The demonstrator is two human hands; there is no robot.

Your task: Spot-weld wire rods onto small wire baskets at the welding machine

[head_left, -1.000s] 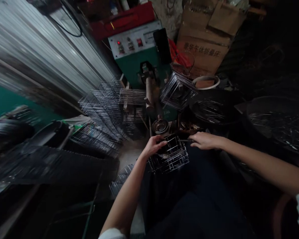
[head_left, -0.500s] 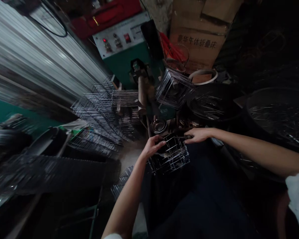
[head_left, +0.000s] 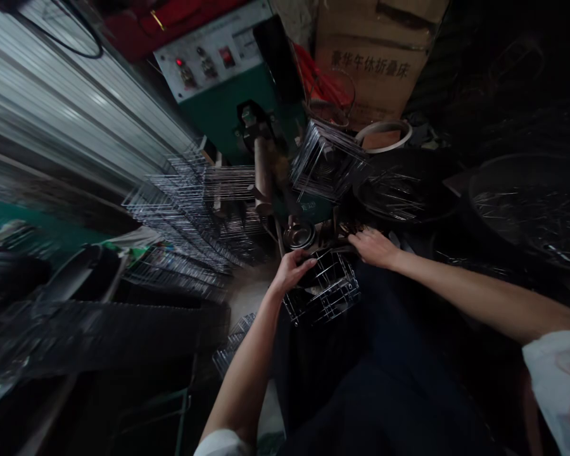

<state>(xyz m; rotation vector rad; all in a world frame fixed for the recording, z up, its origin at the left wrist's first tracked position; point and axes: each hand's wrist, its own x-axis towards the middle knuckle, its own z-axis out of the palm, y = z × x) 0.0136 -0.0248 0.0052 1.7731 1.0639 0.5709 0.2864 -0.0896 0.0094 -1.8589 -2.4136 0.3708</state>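
Note:
My left hand (head_left: 292,271) is closed, its thumb and fingers pinched at the upper left rim of a small wire basket (head_left: 335,288). The basket, a grid of shiny thin metal wires, sits tilted over my dark-clothed lap. My right hand (head_left: 374,247) is just past the basket's upper right corner, by the machine's ledge. Its fingers are curled and point left; what they hold, if anything, is lost in the dark. Just beyond my left hand stands a small round metal dish (head_left: 299,235).
A green machine (head_left: 223,95) with a lit red lamp and a thick metal arm (head_left: 263,177) stands ahead. Stacked wire grids (head_left: 180,209) are on its left, a square wire stack (head_left: 325,161) on its right. Dark tubs (head_left: 399,196) of wire pieces lie right. A cardboard box (head_left: 365,69) stands behind.
My right hand has moved up and away from the basket's rim, toward the ledge. A dark rod-like piece showed at its fingers before. My left hand keeps its grip; the view has shifted slightly.

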